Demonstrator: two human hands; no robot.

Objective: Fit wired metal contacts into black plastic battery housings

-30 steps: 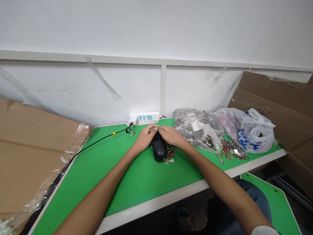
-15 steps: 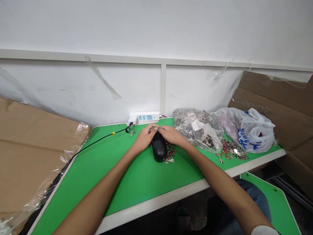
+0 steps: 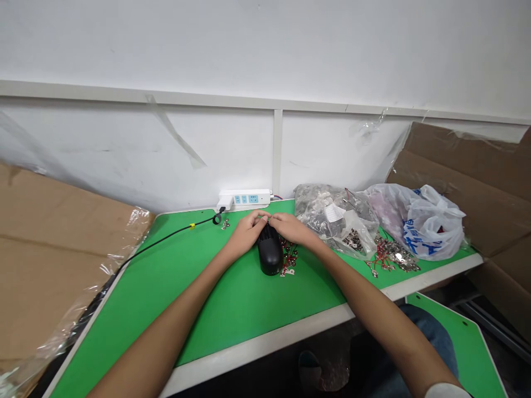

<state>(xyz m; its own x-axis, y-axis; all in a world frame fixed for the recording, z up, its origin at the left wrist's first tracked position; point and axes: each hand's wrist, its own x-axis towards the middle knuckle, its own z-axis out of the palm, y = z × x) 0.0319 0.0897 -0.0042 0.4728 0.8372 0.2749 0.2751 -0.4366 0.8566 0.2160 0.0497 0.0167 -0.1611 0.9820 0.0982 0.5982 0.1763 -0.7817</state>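
A black rounded device [image 3: 271,257] lies on the green table [image 3: 240,309], its smooth end toward me. At its far end my left hand [image 3: 249,229] is closed, fingertips pinched together. My right hand [image 3: 288,226] meets it there from the other side, also closed. What the fingertips pinch is too small to make out. Small metal parts with red wires [image 3: 289,257] lie beside the device on its right, partly under my right hand.
Behind my hands a white power strip [image 3: 253,197] sits against the wall, a black cable [image 3: 166,239] running left. To the right are a clear bag of metal parts [image 3: 319,207], a loose pile [image 3: 400,257] and a white plastic bag [image 3: 433,224]. Cardboard [image 3: 53,265] flanks the left.
Both hands stay at the far end of the black device, with almost no visible movement. The view has shifted very slightly.
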